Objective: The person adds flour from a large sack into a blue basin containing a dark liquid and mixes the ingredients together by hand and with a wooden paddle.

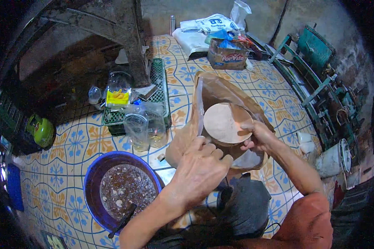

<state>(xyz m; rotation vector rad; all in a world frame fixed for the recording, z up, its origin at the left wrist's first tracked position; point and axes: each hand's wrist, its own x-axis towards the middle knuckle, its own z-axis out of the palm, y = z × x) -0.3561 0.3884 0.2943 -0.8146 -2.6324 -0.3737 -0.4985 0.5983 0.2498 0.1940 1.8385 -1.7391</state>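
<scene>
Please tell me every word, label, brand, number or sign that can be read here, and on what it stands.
Wording is described, not copied.
Cardboard box: large pale lettering on red, legible; smaller print, too small to read.
White plastic sack: blue lettering beneath a blue emblem, legible.
Clear plastic bag: dark lettering, too blurred to read surely.
Brown sack: no lettering visible.

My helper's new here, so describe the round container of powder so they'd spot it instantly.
On the tiled floor, find the blue basin; up and to its right is an open brown sack. At the sack's mouth, the person's right hand holds the round container. Unlike the bigger basin with its dark, wet mix, it is full of pale powder.
</scene>
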